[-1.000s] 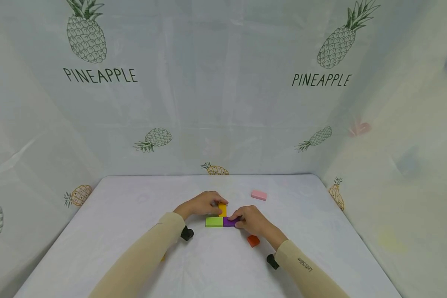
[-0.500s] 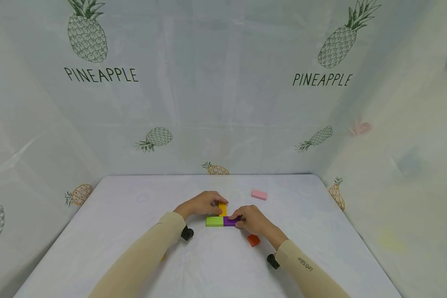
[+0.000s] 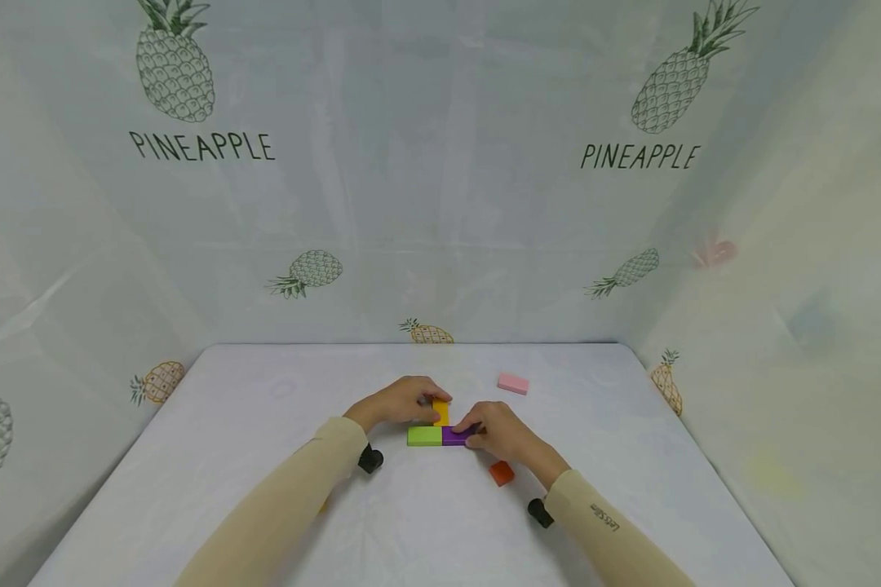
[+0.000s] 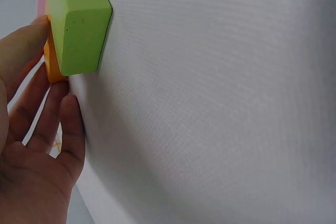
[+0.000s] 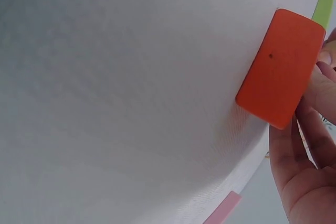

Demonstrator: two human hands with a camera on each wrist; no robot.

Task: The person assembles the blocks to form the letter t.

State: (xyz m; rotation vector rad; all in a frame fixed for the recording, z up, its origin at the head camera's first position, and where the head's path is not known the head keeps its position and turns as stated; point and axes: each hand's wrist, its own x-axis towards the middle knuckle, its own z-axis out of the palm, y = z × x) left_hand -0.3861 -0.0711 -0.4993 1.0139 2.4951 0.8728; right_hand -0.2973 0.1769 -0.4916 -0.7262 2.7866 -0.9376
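Near the middle of the table, my left hand pinches a yellow block between thumb and fingers. In front of that block lies a lime-green block, end to end with a purple block. My right hand grips the purple block by its right end, hiding that part. From the left wrist view, the green block stands before the yellow one, with my thumb on the yellow side. An orange-red block looms in front of my right fingers in the right wrist view.
The orange-red block lies just below my right hand on the white table. A pink block sits farther back, to the right. Something yellow peeks out beside my left sleeve. Black wrist cameras hang under both wrists.
Both hands keep their holds and the blocks stay where they are. Only the head view has shifted very slightly.
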